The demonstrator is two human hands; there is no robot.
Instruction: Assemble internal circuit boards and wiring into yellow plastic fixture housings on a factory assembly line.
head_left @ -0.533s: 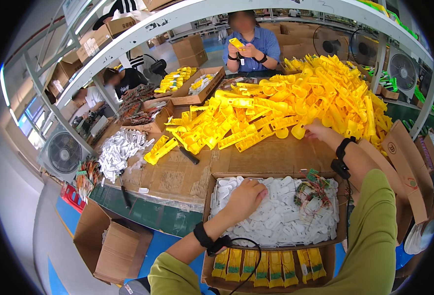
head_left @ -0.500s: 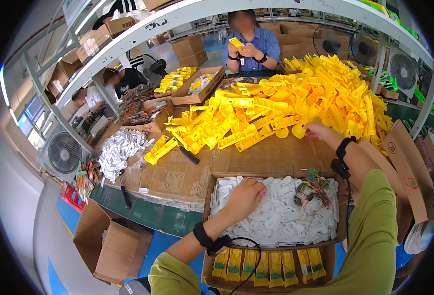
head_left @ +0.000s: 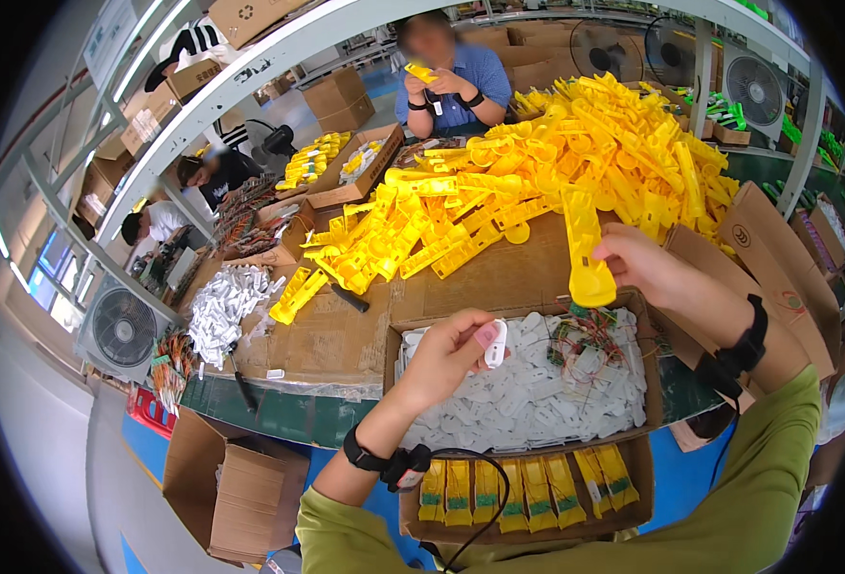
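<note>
Pinched in my left hand (head_left: 449, 356) is a small white plastic piece (head_left: 496, 344), held above a cardboard box (head_left: 394, 368) full of similar white pieces (head_left: 527, 397). My right hand (head_left: 644, 266) grips a long yellow plastic housing (head_left: 585, 244) with a rounded lower end, upright over the far right of that box. Behind it rises a large heap of yellow housings (head_left: 652, 158). Green circuit boards with tangled red wires (head_left: 590, 342) lie on the white pieces at the box's right side.
Nearest me, a lower box holds a row of yellow housings with green boards (head_left: 513, 493). White pieces (head_left: 226, 306) and a black-handled tool (head_left: 242, 387) lie left. Open carton flaps (head_left: 776, 253) stand right. A co-worker (head_left: 456, 77) across the table handles a yellow piece.
My right hand has drawn a yellow housing from the heap toward me. My left hand has lifted a white piece out of the box. The view has shifted slightly.
</note>
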